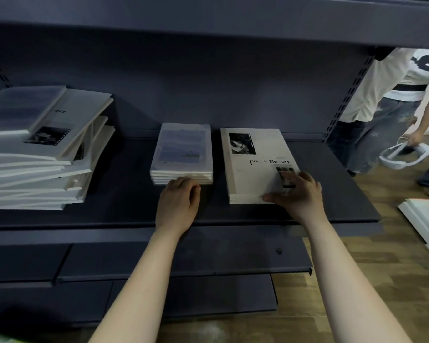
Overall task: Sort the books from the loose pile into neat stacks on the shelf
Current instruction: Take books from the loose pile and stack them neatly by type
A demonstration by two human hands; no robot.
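Left hand [177,201], fingers loosely curled, touches front edge of small stack [181,154]; right hand [296,191] lies flat, open, on large stack [248,169]; loose pile [35,149] sits far left on shelf [134,206].

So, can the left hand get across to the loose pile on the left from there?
Probably yes. The left hand touches the front of the small stack, and only bare shelf lies between it and the loose pile; nothing blocks the way.

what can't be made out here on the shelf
Head view, loose pile: cut off by the left edge, book count unclear.
Head view, white-cover stack: title letters lost to glare; right hand covers its near corner.
Head view, blue-cover stack: cover print blurred; left hand hides part of its front edge.
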